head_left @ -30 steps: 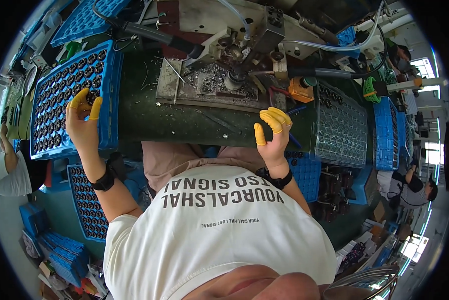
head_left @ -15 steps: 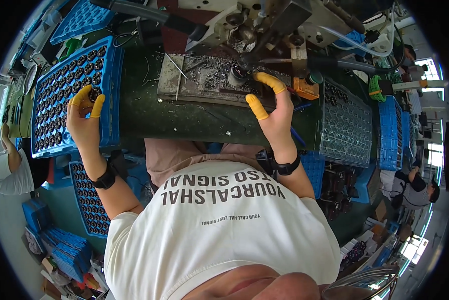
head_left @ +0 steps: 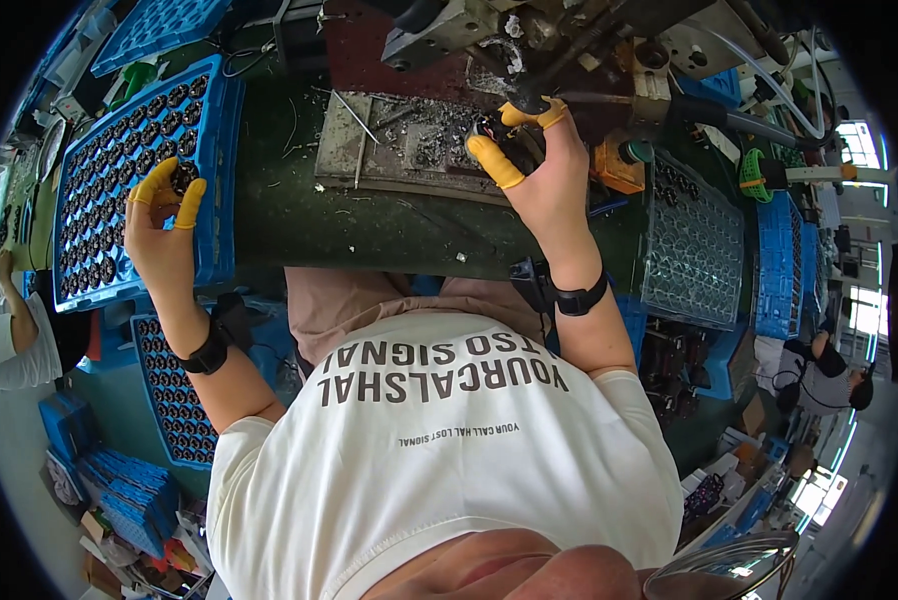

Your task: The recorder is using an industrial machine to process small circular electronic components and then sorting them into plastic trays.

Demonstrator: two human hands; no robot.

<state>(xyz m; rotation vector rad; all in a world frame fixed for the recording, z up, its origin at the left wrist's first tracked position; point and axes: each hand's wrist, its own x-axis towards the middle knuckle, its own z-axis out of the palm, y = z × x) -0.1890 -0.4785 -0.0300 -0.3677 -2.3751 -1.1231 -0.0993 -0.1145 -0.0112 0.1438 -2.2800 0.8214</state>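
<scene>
Holding, apparently | left hand point(head_left: 161, 228) | round part point(head_left: 182, 178) | mostly black

A factory workshop is indicated by the heavy grey metal machine point(head_left: 447, 35) mounted at the far edge of the dark green surface point(head_left: 289, 230), where a flat steel plate point(head_left: 339, 150) is strewn with metal shavings. Near the left edge, small round black parts point(head_left: 99, 215) are held in rows by a blue plastic tray point(head_left: 221, 150); near the right edge, a clear plastic pocketed tray point(head_left: 699, 265) is placed. Blue plastic trays point(head_left: 129, 500) are stacked beyond the near left corner, and a co-worker in a white shirt point(head_left: 19, 350) is seen.
</scene>
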